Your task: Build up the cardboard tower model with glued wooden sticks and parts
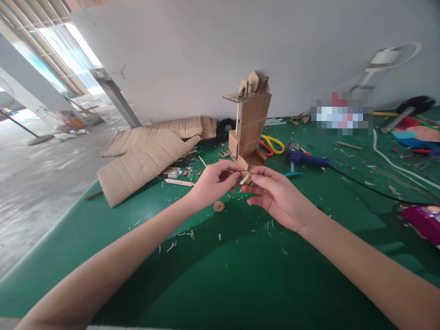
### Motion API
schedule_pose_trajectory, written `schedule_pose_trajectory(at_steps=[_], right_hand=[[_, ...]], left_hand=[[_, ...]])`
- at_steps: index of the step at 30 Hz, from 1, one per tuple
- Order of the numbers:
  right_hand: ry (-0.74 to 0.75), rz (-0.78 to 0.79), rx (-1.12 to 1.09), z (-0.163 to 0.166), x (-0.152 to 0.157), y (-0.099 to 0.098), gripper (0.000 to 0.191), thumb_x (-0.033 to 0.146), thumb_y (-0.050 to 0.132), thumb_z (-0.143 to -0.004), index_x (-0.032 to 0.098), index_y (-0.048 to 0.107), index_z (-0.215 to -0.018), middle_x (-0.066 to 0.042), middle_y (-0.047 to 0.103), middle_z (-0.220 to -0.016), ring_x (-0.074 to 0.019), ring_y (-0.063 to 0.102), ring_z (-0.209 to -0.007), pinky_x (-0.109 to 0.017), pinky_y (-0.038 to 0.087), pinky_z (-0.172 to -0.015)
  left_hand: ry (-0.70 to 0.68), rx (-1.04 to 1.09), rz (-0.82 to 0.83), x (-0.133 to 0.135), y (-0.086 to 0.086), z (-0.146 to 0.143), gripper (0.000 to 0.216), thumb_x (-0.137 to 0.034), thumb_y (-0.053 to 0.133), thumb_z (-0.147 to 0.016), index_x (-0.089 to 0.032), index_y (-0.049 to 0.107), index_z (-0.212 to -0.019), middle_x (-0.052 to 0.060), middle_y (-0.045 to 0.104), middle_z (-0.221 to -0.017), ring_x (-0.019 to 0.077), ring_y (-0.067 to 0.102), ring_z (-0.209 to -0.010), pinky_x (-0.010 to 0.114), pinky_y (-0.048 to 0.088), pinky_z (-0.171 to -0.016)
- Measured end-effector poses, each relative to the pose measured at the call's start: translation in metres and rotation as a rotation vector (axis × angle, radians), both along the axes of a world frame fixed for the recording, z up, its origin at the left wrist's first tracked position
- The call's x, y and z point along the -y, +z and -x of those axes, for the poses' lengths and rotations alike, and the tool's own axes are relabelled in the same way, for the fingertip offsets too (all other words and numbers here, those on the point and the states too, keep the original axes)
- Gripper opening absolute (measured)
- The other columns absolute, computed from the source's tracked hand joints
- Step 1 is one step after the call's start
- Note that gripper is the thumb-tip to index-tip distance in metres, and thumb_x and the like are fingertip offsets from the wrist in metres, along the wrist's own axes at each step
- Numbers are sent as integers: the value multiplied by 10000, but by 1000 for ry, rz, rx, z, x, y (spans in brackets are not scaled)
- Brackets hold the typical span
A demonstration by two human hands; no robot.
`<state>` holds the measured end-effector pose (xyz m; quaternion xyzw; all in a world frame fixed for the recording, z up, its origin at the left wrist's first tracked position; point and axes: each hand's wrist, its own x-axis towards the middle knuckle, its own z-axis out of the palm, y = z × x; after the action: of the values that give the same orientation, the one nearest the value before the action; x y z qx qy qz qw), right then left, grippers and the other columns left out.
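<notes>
In the head view, the small cardboard piece (244, 174) is held up between both hands, above the worktop (165, 288) and in front of the cardboard tower (253, 121). The left hand (216, 184) pinches its left edge between thumb and index finger; the right hand (277, 192) has thumb and index at the opposite edge, its lower fingers apart and curled loosely beneath. A short pale stick (244, 180) shows across the face of the piece; whether it passes through the cardboard or only rests against it cannot be told.

The piece should be very light and fairly stiff when taken flat, yet its edges would likely crush or crease under a hard squeeze. Dry cardboard ought to give good grip, with little slipping. The stick looks rigid but thin, so sideways force could snap it or tear the cardboard around it. Opposite edges, near the corners, seem the best places to hold, with light thumb pressure and the stick left free.

Just below the left hand, a cardboard disc (219, 206) lies flat; it would be best lifted by its rim.
</notes>
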<state>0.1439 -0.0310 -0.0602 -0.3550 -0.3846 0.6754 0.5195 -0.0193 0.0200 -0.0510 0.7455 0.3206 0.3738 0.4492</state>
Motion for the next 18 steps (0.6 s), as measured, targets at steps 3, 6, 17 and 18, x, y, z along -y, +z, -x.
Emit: schedule_pose_trajectory(at_steps=[3, 6, 17, 18], right_hand=[[2, -13, -1, 0, 0, 0, 75, 269, 621, -802, 204, 584, -812, 7, 592, -816, -111, 598, -778, -212, 514, -587], [-6, -10, -1, -1, -1, 0, 72, 270, 610, -807, 201, 591, -817, 7, 588, -773, -101, 592, -736, -204, 513, -583], [-56, -113, 119, 2, -5, -5, 107, 301, 580, -809, 201, 552, -782, 9, 589, -739, -127, 626, -693, -297, 550, -656], [-54, -122, 121, 2, -5, -5, 110, 304, 580, -810, 200, 553, -785, 9, 590, -736, -128, 628, -693, -299, 550, -658]], left_hand=[[-2, 12, 26, 4, 2, -2, 76, -191, 571, -813, -124, 586, -847, 16, 606, -758, 77, 591, -608, 209, 527, -558], [-24, 18, 51, 4, 3, -2, 88, -211, 576, -812, -124, 580, -822, 13, 608, -731, 87, 605, -622, 224, 541, -586], [62, 23, 59, 10, 0, -8, 96, -223, 582, -793, -129, 572, -772, 14, 603, -709, 102, 609, -626, 250, 551, -589], [66, 25, 60, 10, 0, -8, 96, -221, 582, -793, -128, 571, -770, 12, 601, -707, 102, 609, -623, 251, 552, -589]])
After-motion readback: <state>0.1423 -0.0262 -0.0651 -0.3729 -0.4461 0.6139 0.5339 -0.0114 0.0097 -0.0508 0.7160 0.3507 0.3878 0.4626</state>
